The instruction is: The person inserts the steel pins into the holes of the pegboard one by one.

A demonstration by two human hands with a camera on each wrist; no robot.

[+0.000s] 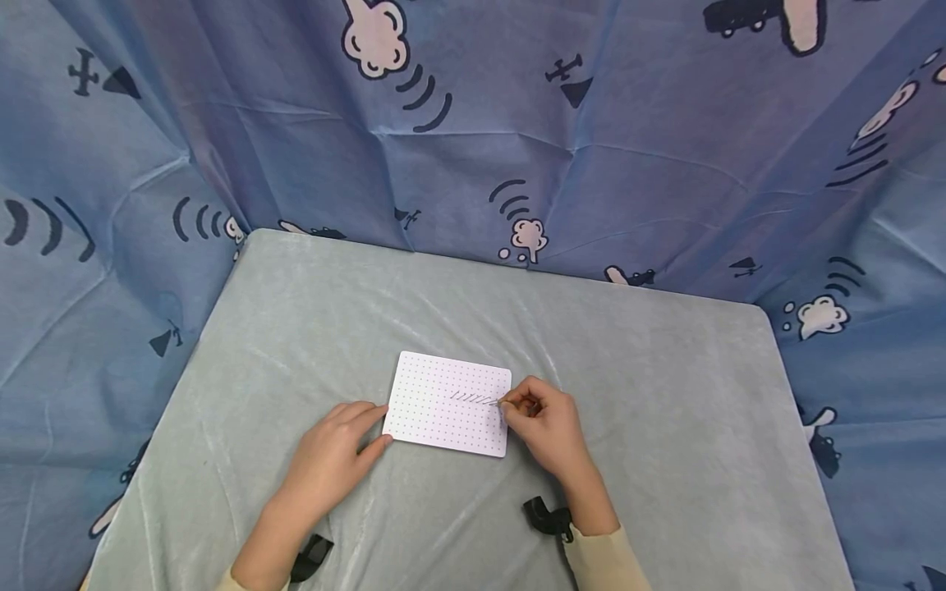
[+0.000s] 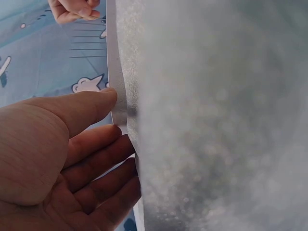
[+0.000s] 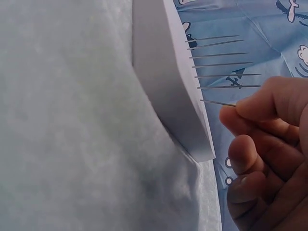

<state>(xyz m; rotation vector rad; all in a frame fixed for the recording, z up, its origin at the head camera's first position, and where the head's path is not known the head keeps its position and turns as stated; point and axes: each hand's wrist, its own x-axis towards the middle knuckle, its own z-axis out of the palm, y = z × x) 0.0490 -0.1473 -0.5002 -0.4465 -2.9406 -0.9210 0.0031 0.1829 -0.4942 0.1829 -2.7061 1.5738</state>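
A white board [image 1: 421,410] with a grid of small dots lies flat on the cloth. Several thin metal needles [image 3: 221,65] stand out of it in a row. At the board's right edge, my right hand [image 1: 547,423] pinches another needle [image 3: 216,102] between thumb and forefinger, its tip at the board's face at the end of the row. My left hand [image 1: 332,455] rests at the board's left edge, thumb near the lower corner and forefinger higher up, the fingers fairly straight.
A pale grey-green cloth [image 1: 665,394] covers the table. Blue printed curtains [image 1: 458,164] hang behind it and at both sides. Dark wrist-worn devices sit by the left wrist [image 1: 312,558] and the right wrist [image 1: 547,517].
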